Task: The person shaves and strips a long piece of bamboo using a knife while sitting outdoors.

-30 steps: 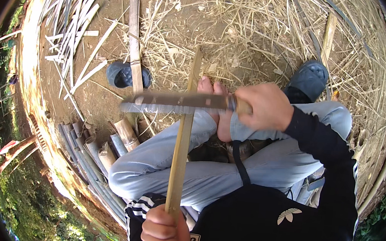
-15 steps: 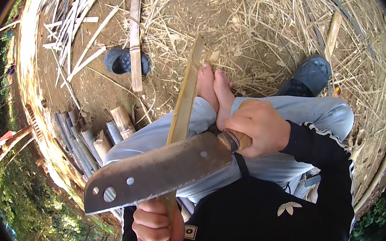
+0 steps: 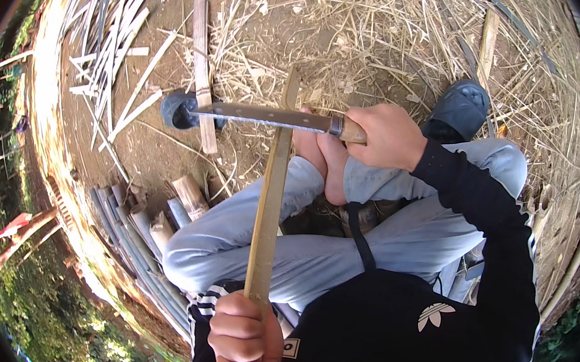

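Note:
My left hand point(image 3: 245, 337) is closed round the near end of a flat bamboo strip point(image 3: 266, 227). The strip stands out away from me over my crossed legs, its far end past my bare feet. My right hand point(image 3: 388, 136) grips the wooden handle of a broad cleaver point(image 3: 268, 115). Its blade lies across the strip near the far end, pointing left, and is seen nearly edge-on. Whether the edge bites into the bamboo or only rests on it, I cannot tell.
Cut bamboo poles point(image 3: 133, 225) lie in a pile left of my knee. Thin split strips point(image 3: 111, 45) are heaped at the far left. A flat slat point(image 3: 200, 47) lies across one dark slipper point(image 3: 177, 109); the other slipper point(image 3: 459, 108) is at right. Shavings point(image 3: 331, 38) litter the dirt.
My right hand has moved the cleaver away from me, from near my left hand to the strip's far part. The blade has turned from its broad side to nearly edge-on. My left hand keeps its hold.

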The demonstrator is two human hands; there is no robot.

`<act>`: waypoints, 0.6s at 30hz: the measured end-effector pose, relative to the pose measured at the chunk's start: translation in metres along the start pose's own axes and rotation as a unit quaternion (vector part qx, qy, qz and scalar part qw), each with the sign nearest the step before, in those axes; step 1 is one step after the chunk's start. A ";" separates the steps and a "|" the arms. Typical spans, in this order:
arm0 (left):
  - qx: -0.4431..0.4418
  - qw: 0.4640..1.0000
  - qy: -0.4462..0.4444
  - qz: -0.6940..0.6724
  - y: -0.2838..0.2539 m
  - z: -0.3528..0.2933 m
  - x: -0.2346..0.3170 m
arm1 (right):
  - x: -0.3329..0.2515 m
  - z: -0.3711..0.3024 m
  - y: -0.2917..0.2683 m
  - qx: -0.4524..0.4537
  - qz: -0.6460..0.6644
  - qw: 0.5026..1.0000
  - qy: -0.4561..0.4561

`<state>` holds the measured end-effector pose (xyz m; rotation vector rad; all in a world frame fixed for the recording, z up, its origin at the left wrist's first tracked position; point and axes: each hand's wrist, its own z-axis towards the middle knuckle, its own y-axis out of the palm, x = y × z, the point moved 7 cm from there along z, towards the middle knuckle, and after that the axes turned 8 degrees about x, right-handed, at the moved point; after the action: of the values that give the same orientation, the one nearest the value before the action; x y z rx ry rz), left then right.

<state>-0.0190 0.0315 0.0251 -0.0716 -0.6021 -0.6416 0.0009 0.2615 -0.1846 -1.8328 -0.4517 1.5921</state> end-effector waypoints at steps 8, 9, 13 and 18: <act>0.019 1.000 0.020 0.004 -0.008 0.001 0.007 | -0.032 -0.004 0.010 0.007 0.127 0.990 -0.066; 0.026 0.999 0.025 0.017 -0.008 0.003 0.010 | -0.018 0.007 0.016 0.033 0.117 0.992 -0.026; 0.042 0.998 0.002 0.047 -0.007 -0.003 0.011 | 0.012 0.011 0.017 0.024 0.045 0.997 0.063; 0.071 0.997 -0.023 0.011 -0.016 0.005 0.019 | -0.052 0.000 0.013 0.026 0.155 0.985 -0.077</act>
<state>-0.0191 0.0098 0.0378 0.0396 -0.6887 -0.5752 -0.0117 0.2193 -0.1548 -1.8138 -0.1967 1.9447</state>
